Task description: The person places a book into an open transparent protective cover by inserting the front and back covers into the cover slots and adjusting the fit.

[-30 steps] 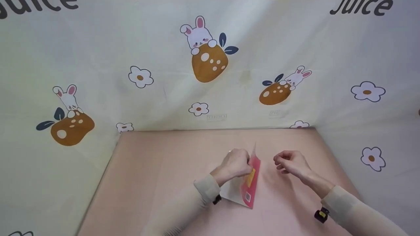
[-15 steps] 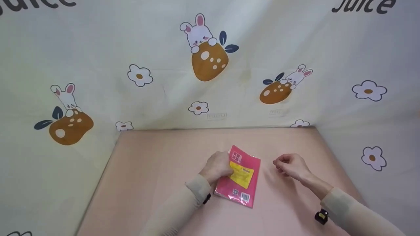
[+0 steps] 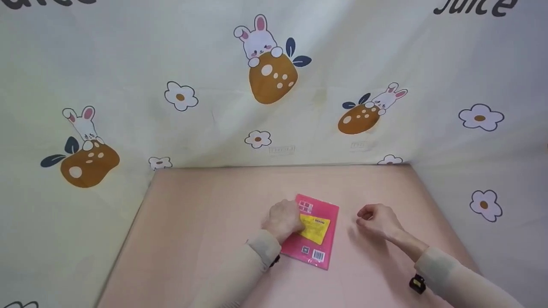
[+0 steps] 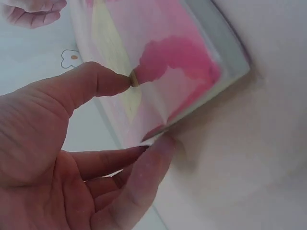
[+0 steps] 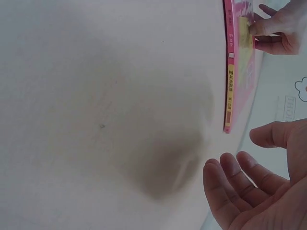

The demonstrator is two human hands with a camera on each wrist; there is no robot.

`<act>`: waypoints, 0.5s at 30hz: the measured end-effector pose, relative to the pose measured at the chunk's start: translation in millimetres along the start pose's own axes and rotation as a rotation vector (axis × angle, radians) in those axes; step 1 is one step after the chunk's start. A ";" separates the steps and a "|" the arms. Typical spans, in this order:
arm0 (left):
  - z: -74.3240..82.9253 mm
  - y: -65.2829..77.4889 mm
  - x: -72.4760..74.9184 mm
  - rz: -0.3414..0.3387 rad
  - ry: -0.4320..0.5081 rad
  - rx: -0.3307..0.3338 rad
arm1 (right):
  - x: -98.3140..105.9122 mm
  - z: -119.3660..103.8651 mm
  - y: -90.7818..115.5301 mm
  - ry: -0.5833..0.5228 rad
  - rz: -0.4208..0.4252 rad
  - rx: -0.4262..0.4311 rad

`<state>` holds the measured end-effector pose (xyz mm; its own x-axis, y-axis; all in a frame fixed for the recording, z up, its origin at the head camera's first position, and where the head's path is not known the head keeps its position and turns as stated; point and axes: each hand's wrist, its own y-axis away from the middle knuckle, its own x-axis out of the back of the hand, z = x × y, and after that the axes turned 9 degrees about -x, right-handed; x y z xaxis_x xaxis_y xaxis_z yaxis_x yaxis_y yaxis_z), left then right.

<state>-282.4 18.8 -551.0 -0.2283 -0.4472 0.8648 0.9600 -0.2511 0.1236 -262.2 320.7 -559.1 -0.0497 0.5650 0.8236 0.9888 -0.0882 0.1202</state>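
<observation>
A pink book [image 3: 319, 229] with a yellow panel and a barcode lies closed on the table, back cover up. My left hand [image 3: 282, 220] is at its left edge. In the left wrist view, the thumb rests on the glossy cover [image 4: 175, 57] while the fingertips are right at the book's edge, pinching it. To the right of the book, my right hand [image 3: 379, 220] hovers with loosely curled fingers and holds nothing. The right wrist view shows the book's spine [image 5: 230, 67] facing that hand.
The pink tabletop [image 3: 205, 222] ends at a pale curtain [image 3: 205, 128] printed with rabbits, fruit and flowers. More of this cloth hangs at both sides. A small black device [image 3: 417, 283] is strapped at the right wrist.
The raised cover has come down to the left, and the book now lies closed and flat. My left hand moved left and lower with it; the right hand stayed nearly still.
</observation>
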 end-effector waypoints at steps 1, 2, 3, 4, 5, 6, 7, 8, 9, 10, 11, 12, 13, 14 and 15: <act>1.9 0.2 -1.5 0.006 -0.045 -0.010 | -0.5 0.1 -0.5 0.008 0.003 0.003; 4.1 -0.1 -3.4 0.007 -0.133 -0.038 | -1.2 -0.1 -0.8 0.011 0.004 -0.004; 6.9 -0.6 -5.8 0.014 -0.241 -0.074 | -1.6 0.0 -1.2 0.017 0.005 -0.001; 10.1 -0.9 -8.4 0.021 -0.362 -0.114 | -1.9 0.0 -1.4 0.024 0.005 -0.001; 13.6 -0.8 -11.0 0.028 -0.481 -0.146 | -2.3 0.1 -1.7 0.025 0.002 -0.003; 17.2 -0.8 -13.6 0.037 -0.597 -0.178 | -2.6 0.2 -1.7 0.023 -0.004 -0.006; 20.8 -0.9 -16.1 0.047 -0.711 -0.214 | -2.9 0.2 -1.7 0.021 -0.009 -0.008; 24.8 -1.0 -18.5 0.057 -0.802 -0.247 | -2.9 -0.1 -1.5 0.018 -0.016 -0.009; 28.7 -0.7 -20.9 0.061 -0.846 -0.267 | -3.2 -0.4 -1.4 0.015 -0.020 -0.016; 32.4 -0.4 -23.0 0.058 -0.865 -0.282 | -3.8 -0.6 -1.2 0.011 -0.023 -0.023; 36.0 -0.1 -25.3 0.055 -0.863 -0.292 | -4.4 -0.9 -1.1 0.007 -0.027 -0.029; 39.2 0.2 -27.7 0.043 -0.848 -0.296 | -5.0 -1.3 -0.7 0.005 -0.031 -0.030; 42.2 0.5 -30.1 0.028 -0.822 -0.295 | -5.7 -1.4 -0.6 0.004 -0.035 -0.030; 44.8 0.9 -32.5 0.008 -0.804 -0.290 | -6.6 -1.5 -0.7 0.004 -0.036 -0.032; 47.0 1.1 -35.1 -0.011 -0.787 -0.282 | -7.6 -1.3 -0.9 0.006 -0.037 -0.033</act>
<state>-265.8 74.6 -558.3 0.0431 0.2606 0.9645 0.8578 -0.5045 0.0980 -262.9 315.4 -564.7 -0.0869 0.5637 0.8214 0.9811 -0.0946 0.1688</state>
